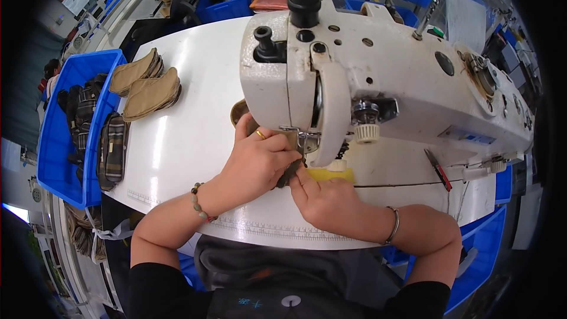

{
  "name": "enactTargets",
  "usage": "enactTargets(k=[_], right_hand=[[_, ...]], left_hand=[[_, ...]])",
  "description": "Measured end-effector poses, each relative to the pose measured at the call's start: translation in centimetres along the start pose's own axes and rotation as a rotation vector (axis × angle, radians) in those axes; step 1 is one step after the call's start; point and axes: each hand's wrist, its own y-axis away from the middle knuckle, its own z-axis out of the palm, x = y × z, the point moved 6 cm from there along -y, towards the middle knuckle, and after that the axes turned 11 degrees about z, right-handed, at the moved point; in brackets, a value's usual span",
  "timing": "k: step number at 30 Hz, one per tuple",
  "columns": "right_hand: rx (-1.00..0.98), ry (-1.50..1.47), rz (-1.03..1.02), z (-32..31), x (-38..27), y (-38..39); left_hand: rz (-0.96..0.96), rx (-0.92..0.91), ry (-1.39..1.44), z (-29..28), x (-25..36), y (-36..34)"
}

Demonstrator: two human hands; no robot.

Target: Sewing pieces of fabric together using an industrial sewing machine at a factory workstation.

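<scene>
Your tan fabric piece (pixel 290 152) sits right under the sewing machine (pixel 378 77) head, probably so the needle catches its edge. Left hand (pixel 260 162) presses on top, fingers curled around it; right hand (pixel 322 196) pinches its near edge by the yellow tag (pixel 333 174). More tan pieces (pixel 144 85) stacked beside the blue bin (pixel 56 142) on the desk (pixel 183 136).

Black short sleeves and a dark apron. The left hand (pixel 260 162) has 1 gold ring and a bead bracelet. The right hand (pixel 326 199) has a silver bangle.
</scene>
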Motion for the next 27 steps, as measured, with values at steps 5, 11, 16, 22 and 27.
enactTargets(k=[5, 11, 16, 22, 27], right_hand=[[-0.051, -0.001, 0.039, 0.2, 0.7, -0.1], [-0.058, 0.005, 0.029, 0.3, 0.6, -0.3], [-0.083, -0.052, 0.058, 0.2, 0.7, 0.0], [-0.031, 0.007, 0.004, -0.8, -0.1, 0.3], [-0.015, 0.004, -0.01, -0.7, -0.3, 0.4]], left_hand=[[-0.052, -0.127, -0.095, 0.2, -0.1, -0.3], [-0.042, -0.09, -0.219, -2.4, 3.3, 0.6], [0.003, -0.042, -0.317, -0.9, 3.5, 1.3], [-0.046, 0.077, -0.384, -1.5, 4.1, 1.5], [-0.07, 0.096, -0.378, -1.8, 3.7, 1.3]])
